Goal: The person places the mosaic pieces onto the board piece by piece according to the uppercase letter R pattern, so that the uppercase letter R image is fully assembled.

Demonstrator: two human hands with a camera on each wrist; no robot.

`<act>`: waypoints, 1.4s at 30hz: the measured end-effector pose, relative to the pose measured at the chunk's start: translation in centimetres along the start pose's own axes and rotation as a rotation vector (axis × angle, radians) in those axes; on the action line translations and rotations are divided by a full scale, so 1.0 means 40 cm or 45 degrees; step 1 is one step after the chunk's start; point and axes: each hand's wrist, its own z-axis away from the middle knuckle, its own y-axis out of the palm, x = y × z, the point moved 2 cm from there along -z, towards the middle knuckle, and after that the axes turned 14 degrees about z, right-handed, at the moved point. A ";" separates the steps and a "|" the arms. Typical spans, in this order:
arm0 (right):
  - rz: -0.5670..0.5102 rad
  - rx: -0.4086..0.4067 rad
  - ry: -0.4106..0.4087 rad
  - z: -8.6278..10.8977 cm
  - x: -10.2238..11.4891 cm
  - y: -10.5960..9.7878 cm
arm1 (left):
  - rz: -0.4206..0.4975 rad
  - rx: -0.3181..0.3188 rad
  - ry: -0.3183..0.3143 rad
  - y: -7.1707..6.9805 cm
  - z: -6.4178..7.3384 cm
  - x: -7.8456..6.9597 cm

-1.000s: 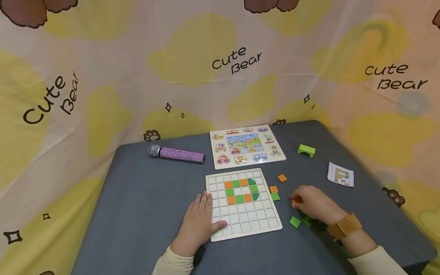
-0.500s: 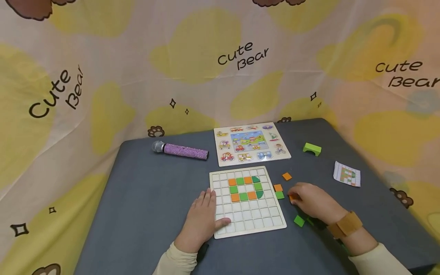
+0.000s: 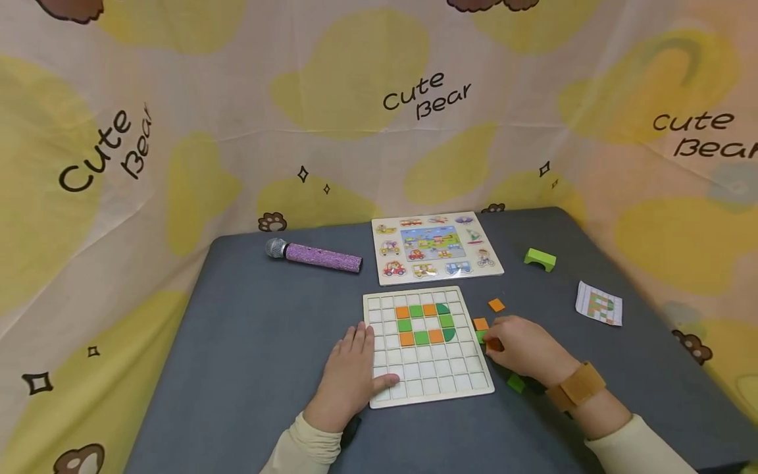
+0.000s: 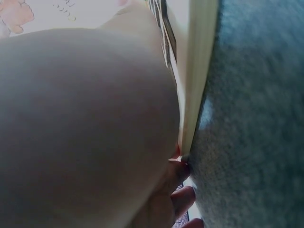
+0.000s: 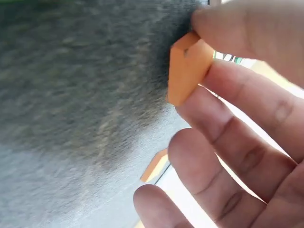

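Note:
A white grid board (image 3: 423, 370) lies on the table, with orange and green tiles set in a ring on its upper part. My left hand (image 3: 348, 373) rests along its left edge, thumb flat on top; in the left wrist view the fingertips (image 4: 183, 199) lie against the board's side (image 4: 197, 61). Just right of the board, my right hand (image 3: 530, 347) pinches an orange square tile (image 5: 187, 69) between thumb and fingers. Beside that hand lie an orange tile (image 3: 480, 323) and a partly covered green tile (image 3: 480, 336). Another orange tile (image 3: 496, 305) lies farther back.
Behind the board lies a picture puzzle (image 3: 438, 270), with a purple glittery microphone (image 3: 322, 257) to its left. At the right are a green arch block (image 3: 540, 259) and a pattern card (image 3: 599, 305). A green tile (image 3: 516, 383) shows below the right hand.
My right hand has moved left toward the board with the orange tile, now overlapping the green tile at the board's edge. The left hand stays on the board. The head view has shifted slightly.

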 end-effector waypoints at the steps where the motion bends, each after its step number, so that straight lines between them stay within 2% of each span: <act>1: -0.007 0.014 0.014 0.003 -0.001 0.000 | -0.005 0.000 -0.001 0.001 -0.001 0.001; 5: -0.018 0.028 0.053 0.016 -0.006 0.001 | -0.014 0.000 0.000 0.003 -0.003 0.005; 14: -0.088 0.024 0.062 0.046 -0.027 -0.011 | -0.001 0.013 0.003 0.000 -0.006 0.006; 25: -0.074 0.072 0.191 0.059 -0.040 0.006 | 0.027 0.011 0.012 -0.004 -0.001 0.004; 34: -0.028 0.021 0.182 0.051 -0.023 0.012 | 0.039 0.010 0.015 0.005 -0.008 0.010; 42: -0.026 0.020 0.153 0.037 -0.016 0.007 | 0.023 0.022 -0.003 0.009 -0.007 0.013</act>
